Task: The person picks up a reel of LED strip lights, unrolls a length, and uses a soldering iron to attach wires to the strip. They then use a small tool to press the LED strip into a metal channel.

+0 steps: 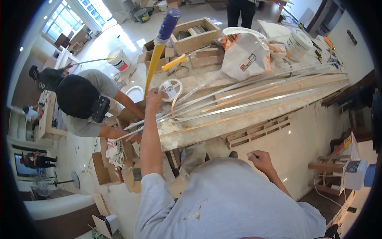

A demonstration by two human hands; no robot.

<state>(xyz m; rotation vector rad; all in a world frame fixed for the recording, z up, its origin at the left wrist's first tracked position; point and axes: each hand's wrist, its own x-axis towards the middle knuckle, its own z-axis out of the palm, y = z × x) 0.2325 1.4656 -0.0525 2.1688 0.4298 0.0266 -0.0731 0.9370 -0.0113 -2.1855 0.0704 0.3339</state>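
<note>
My left hand (pixel 154 99) is raised over the left end of the workbench, closed around the lower end of a yellow stick (pixel 156 59) with a purple cylindrical end (pixel 170 24). Its fingers overlap the edge of a white reel (pixel 172 90). From below the reel, a thin curling strip (pixel 174 106) hangs toward the long metal strips (pixel 223 111) on the bench. My right hand (pixel 260 161) hangs over the floor beside my body, fingers curled in with nothing showing in them.
A co-worker in a black cap (pixel 77 92) bends at the bench's left end, hands by the strip ends. On the bench (pixel 191 137) lie a white sack (pixel 244 55), a wooden box (pixel 195 36) and a white bucket (pixel 298 40). Below are a slatted wooden piece (pixel 258 132) and cardboard boxes (pixel 104 167).
</note>
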